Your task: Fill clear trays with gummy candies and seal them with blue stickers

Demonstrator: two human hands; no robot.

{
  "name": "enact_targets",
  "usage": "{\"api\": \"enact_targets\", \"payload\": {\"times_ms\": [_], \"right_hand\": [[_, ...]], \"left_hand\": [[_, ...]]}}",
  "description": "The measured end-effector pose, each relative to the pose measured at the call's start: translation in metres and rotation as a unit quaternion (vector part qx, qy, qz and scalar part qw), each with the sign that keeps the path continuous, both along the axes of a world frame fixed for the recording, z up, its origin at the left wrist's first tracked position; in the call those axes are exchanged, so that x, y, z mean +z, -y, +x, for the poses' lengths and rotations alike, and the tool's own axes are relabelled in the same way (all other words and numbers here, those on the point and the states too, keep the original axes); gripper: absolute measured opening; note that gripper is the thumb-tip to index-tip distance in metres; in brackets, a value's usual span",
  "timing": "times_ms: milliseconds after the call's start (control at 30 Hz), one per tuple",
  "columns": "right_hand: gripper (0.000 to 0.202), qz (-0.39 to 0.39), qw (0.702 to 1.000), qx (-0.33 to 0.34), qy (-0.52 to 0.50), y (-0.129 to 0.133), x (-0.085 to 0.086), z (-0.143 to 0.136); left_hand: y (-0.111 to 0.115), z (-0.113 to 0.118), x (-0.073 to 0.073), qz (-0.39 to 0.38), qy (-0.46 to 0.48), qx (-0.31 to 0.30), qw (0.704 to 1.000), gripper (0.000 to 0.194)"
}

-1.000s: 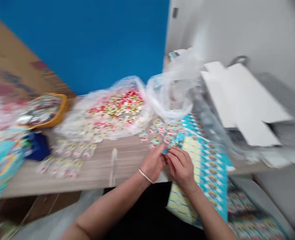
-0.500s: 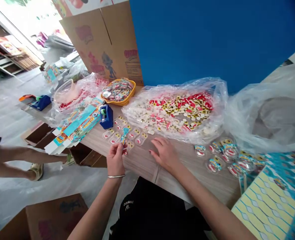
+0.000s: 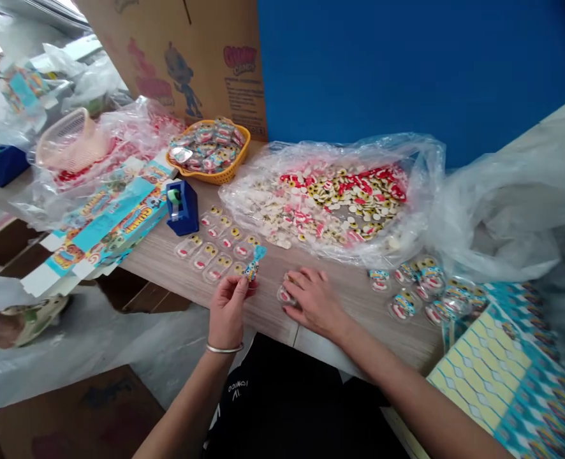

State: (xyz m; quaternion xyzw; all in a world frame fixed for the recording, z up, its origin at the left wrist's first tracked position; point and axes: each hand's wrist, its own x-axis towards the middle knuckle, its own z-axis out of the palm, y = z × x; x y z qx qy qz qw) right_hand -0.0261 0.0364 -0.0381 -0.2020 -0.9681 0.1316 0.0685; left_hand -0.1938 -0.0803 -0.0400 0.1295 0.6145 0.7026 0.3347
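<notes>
In the head view, my left hand [image 3: 228,305] pinches a small blue printed label [image 3: 256,262] between thumb and fingertips, above the table's front part. My right hand [image 3: 317,303] rests low over the table, its fingers on a clear plastic candy pack [image 3: 285,294] that they partly cover. Left of it, several clear packs [image 3: 206,256] with yellow eye-shaped and red-and-white pieces lie in rows. More packs, with blue printed bands [image 3: 403,306], lie to the right, some heaped together.
Behind my hands lies an open plastic bag [image 3: 263,185] of loose candies. A blue tape dispenser [image 3: 183,213], flattened printed cartons [image 3: 115,220] and a yellow basket [image 3: 225,173] of filled packs are to the left. Yellow-and-blue printed sheets [image 3: 483,363] are at the right.
My right hand has come down onto a clear candy pack, where before it hovered with nothing under its fingers. My left hand still holds the label. The view has shifted closer.
</notes>
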Motion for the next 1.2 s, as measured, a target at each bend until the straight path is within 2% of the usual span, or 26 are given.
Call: {"api": "enact_targets", "payload": {"times_ms": [133,233,333,367,433,500,533,667,733,800,833,967,1100,1200], "right_hand": [[0.046,-0.033,0.998,-0.059,0.001,0.019,0.004,0.068],[0.052,-0.053,0.993,-0.103,-0.008,0.027,0.005,0.095],[0.060,-0.076,0.987,-0.133,-0.040,0.028,0.008,0.109],[0.058,-0.087,0.983,-0.149,-0.057,0.028,0.010,0.113],[0.040,-0.115,0.966,-0.205,-0.106,0.028,0.017,0.122],[0.022,-0.151,0.936,-0.272,-0.166,0.030,0.024,0.131],[0.020,-0.170,0.921,-0.294,-0.191,0.032,0.028,0.134],[0.030,-0.256,0.899,-0.289,-0.207,0.047,0.032,0.132],[0.020,-0.314,0.878,-0.303,-0.199,0.055,0.029,0.125],[0.007,-0.373,0.844,-0.326,-0.206,0.061,0.023,0.119],[0.007,-0.396,0.829,-0.332,-0.214,0.063,0.020,0.117],[0.005,-0.417,0.792,-0.372,-0.244,0.062,0.011,0.109],[0.007,-0.376,0.792,-0.423,-0.229,0.053,0.003,0.101],[0.009,-0.347,0.804,-0.436,-0.205,0.048,-0.001,0.096]], "left_hand": [[-0.009,0.035,0.003,-0.023,0.068,-0.123,0.990,0.024],[-0.019,0.058,0.004,-0.051,0.094,-0.219,0.970,0.026],[-0.028,0.069,0.007,-0.070,0.087,-0.298,0.948,0.028],[-0.030,0.070,0.008,-0.075,0.075,-0.321,0.941,0.028],[-0.032,0.068,0.012,-0.089,0.046,-0.378,0.920,0.029],[-0.031,0.065,0.016,-0.111,0.025,-0.448,0.887,0.029],[-0.030,0.064,0.018,-0.123,0.018,-0.484,0.866,0.029],[-0.030,0.068,0.025,-0.143,-0.052,-0.579,0.801,0.023],[-0.035,0.070,0.028,-0.131,-0.113,-0.590,0.788,0.021],[-0.041,0.071,0.032,-0.127,-0.154,-0.588,0.784,0.020],[-0.046,0.070,0.033,-0.132,-0.164,-0.589,0.780,0.019],[-0.066,0.064,0.035,-0.169,-0.205,-0.600,0.755,0.015],[-0.088,0.060,0.025,-0.185,-0.220,-0.555,0.780,0.033],[-0.099,0.059,0.016,-0.183,-0.243,-0.551,0.777,0.026]]}}
